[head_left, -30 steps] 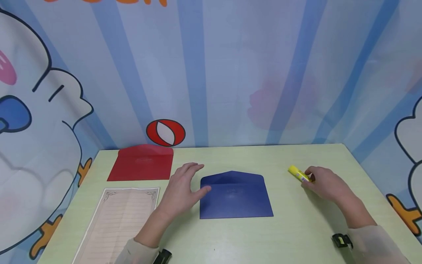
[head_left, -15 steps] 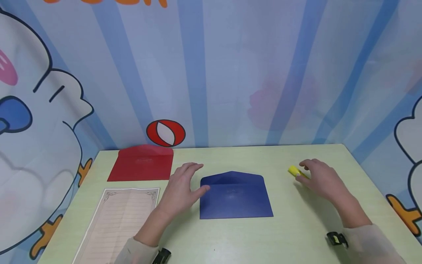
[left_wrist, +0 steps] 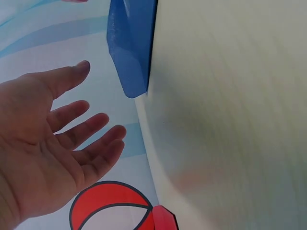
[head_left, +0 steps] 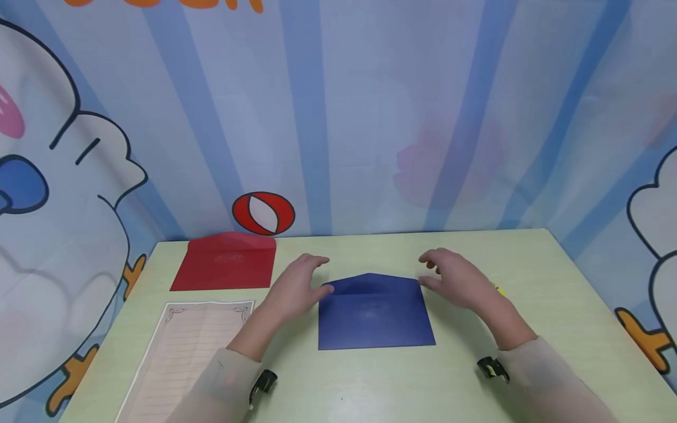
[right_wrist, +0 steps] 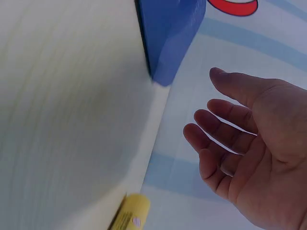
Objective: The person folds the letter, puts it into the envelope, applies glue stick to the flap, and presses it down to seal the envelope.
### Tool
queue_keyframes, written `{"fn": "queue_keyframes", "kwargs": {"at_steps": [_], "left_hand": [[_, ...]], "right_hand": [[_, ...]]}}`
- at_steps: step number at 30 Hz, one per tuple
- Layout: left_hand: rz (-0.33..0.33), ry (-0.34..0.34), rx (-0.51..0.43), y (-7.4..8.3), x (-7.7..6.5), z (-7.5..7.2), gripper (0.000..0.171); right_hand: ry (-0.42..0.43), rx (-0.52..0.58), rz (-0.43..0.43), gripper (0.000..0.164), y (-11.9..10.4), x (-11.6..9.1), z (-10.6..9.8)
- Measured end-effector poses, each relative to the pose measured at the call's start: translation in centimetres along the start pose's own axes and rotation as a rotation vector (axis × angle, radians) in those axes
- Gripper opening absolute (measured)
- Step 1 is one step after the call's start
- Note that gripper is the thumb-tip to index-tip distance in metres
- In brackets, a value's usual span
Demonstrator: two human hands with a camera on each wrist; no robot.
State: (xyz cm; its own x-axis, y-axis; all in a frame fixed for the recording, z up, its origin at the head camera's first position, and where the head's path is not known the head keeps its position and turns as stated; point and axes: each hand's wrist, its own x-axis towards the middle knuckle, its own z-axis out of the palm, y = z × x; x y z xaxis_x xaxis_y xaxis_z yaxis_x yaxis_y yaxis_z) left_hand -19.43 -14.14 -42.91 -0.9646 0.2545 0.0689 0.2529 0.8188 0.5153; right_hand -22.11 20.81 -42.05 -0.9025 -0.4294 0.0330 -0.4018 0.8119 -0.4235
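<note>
A blue envelope (head_left: 375, 320) lies on the table with its flap raised at the far side. My left hand (head_left: 296, 288) is over its left end, the thumb overlapping the upper left corner in the head view. At the opposite end hovers my right hand (head_left: 459, 281), thumb tip close to the upper right corner. Both hands hold nothing, their fingers relaxed and slightly bent, as the left wrist view shows for the left palm (left_wrist: 38, 139). Mostly hidden behind the right wrist is a yellow glue stick (right_wrist: 132, 213), lying on the table.
A red envelope (head_left: 224, 267) lies at the back left of the pale table (head_left: 391, 388). In front of it is a lined sheet of letter paper (head_left: 195, 352) with a decorative border. A printed cloth backdrop (head_left: 365, 117) rises behind the table's far edge.
My right hand has left the glue stick and moved left to the blue envelope's right corner. The left hand has shifted only slightly. The glue stick stays on the table.
</note>
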Motion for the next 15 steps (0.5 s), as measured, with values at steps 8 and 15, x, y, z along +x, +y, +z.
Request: {"fn": "queue_keyframes", "kwargs": {"at_steps": [8,15], "left_hand": [[-0.011,-0.100,0.034,-0.5,2.1,1.2,0.039],[0.026,-0.133,0.041,-0.9,3.0,1.8,0.021]], "right_hand": [[-0.073,-0.036,-0.048,0.038,-1.7,2.4,2.5],[-0.076,-0.074,-0.085,0.029,-1.8,2.8,3.4]]}}
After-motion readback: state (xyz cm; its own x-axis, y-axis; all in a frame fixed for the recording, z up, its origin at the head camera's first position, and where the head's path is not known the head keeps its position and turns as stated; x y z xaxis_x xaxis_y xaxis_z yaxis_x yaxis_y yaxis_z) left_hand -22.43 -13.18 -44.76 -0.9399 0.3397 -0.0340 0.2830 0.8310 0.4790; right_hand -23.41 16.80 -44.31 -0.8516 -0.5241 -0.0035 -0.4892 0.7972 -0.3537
